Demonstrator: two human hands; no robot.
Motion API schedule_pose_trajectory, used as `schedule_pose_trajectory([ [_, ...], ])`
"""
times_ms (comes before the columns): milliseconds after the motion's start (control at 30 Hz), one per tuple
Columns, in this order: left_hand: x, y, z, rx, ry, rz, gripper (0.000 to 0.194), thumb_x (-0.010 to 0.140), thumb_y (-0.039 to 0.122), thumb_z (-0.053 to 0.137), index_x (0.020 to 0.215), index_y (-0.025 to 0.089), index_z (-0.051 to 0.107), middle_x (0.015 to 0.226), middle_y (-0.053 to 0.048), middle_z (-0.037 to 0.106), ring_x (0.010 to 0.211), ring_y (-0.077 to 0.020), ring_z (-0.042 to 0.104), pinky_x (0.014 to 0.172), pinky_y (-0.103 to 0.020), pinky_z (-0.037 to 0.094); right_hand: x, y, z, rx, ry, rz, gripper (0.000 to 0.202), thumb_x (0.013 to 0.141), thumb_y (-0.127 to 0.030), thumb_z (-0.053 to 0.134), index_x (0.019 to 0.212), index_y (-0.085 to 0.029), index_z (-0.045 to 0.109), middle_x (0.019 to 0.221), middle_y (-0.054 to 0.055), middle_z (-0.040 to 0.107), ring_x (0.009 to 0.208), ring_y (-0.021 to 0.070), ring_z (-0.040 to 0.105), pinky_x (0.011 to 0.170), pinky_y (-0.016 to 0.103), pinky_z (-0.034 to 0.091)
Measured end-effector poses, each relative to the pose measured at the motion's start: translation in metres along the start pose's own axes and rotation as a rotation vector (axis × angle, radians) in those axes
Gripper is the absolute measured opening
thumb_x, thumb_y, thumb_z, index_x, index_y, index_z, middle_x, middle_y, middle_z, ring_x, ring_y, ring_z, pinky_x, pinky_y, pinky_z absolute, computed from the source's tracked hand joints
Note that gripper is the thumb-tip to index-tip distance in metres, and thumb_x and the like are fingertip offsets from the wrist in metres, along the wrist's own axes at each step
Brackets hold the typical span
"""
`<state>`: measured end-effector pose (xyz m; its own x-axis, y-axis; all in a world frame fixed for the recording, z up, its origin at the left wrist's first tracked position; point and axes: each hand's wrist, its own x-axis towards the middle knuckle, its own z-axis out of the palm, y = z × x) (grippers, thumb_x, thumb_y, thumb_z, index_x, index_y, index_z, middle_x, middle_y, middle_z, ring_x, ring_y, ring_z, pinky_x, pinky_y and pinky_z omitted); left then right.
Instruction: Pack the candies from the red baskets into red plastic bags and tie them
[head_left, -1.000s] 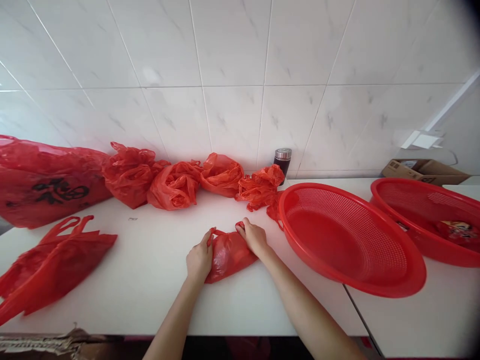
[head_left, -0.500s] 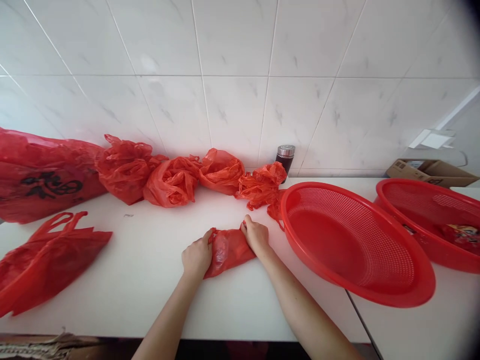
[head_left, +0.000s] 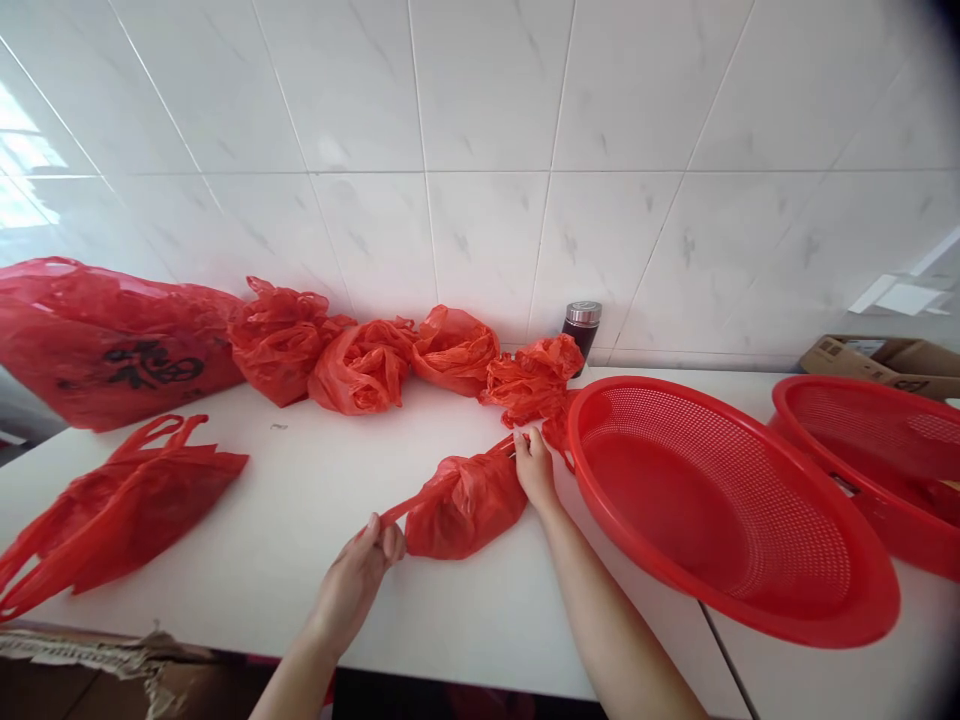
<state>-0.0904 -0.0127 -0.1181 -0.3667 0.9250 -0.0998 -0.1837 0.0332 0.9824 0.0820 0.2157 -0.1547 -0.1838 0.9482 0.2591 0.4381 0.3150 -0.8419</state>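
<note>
A small filled red plastic bag (head_left: 469, 505) lies on the white table, between my two hands. My left hand (head_left: 361, 565) is closed on one of its handles and pulls it taut toward the lower left. At the bag's upper right, my right hand (head_left: 534, 468) pinches the other handle. What is inside the bag is hidden by the red plastic. Just behind my right hand sits a crumpled red bag (head_left: 532, 380).
Several red bags line the wall, with a large printed one (head_left: 142, 365) at left. Another red bag (head_left: 150, 500) lies front left. Two red baskets (head_left: 675, 500) stand at right, near a dark flask (head_left: 581, 338) and a cardboard box (head_left: 885, 362).
My left hand has moved down and left, drawing a handle out. My right hand has shifted slightly right. The bag's top is now gathered, and the whole view has shifted a little.
</note>
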Motion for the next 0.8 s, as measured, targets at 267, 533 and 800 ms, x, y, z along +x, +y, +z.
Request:
schedule_pose_trajectory([
  [267,0.001,0.025,-0.001,0.699,0.321,0.012,0.029,0.086,0.048,0.044,0.089,0.023,0.059,0.092,-0.005,0.060,0.087,-0.0243,0.055,0.083,-0.041,0.045,-0.012,-0.031,-0.023,0.296,-0.024,-0.092,0.029,0.093,-0.049,0.033,0.080,-0.024,0.038,0.068,-0.003,0.052,0.060,0.0134,0.051,0.055,0.024,0.046],
  [533,0.025,0.041,0.074,1.055,0.080,0.334,0.026,0.080,0.031,0.057,0.104,0.027,0.064,0.110,-0.006,0.066,0.104,-0.0265,0.056,0.091,-0.041,0.042,-0.041,-0.074,-0.049,0.649,-0.059,-0.254,0.022,0.092,-0.040,0.047,0.080,-0.022,0.046,0.068,-0.003,0.052,0.062,0.0108,0.051,0.063,0.024,0.047],
  [800,0.036,0.148,0.020,0.857,0.159,0.311,0.017,0.082,0.034,0.049,0.088,0.019,0.055,0.080,0.001,0.063,0.072,-0.0160,0.059,0.063,-0.025,0.047,-0.018,-0.051,-0.037,0.857,-0.049,0.094,0.028,0.085,-0.045,0.057,0.096,-0.022,0.044,0.070,-0.001,0.066,0.054,0.0125,0.062,0.060,0.029,0.051],
])
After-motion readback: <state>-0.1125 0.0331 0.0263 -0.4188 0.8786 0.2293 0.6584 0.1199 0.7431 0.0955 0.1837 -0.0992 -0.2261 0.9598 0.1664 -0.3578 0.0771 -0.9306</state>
